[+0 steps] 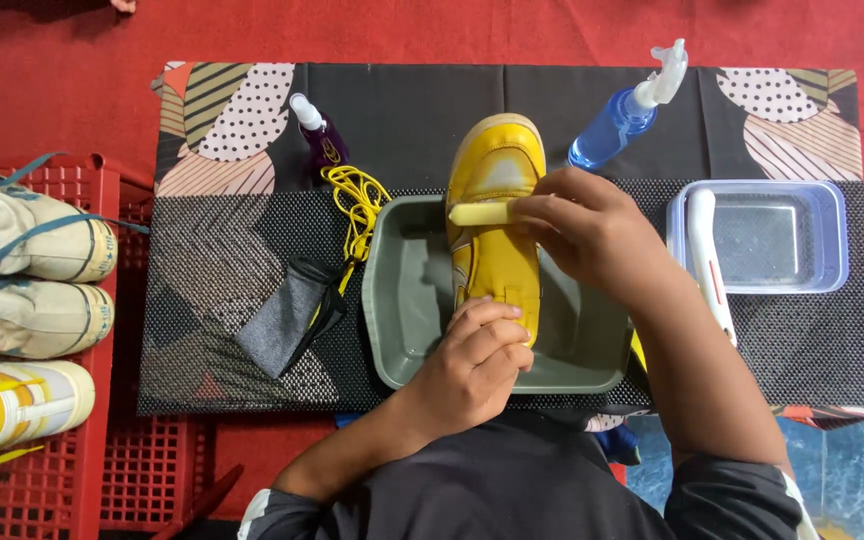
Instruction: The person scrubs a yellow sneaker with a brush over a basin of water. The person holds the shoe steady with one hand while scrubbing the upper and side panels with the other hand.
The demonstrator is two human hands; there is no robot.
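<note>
left hand (472, 365) gripping yellow shoe (495, 215), right hand (582, 225) holding brush (480, 213)

Yellow leather sneaker (495, 215) lies toe-away across the grey plastic basin (402, 310); pale yellow brush (479, 213) flat across its laces area.
</note>
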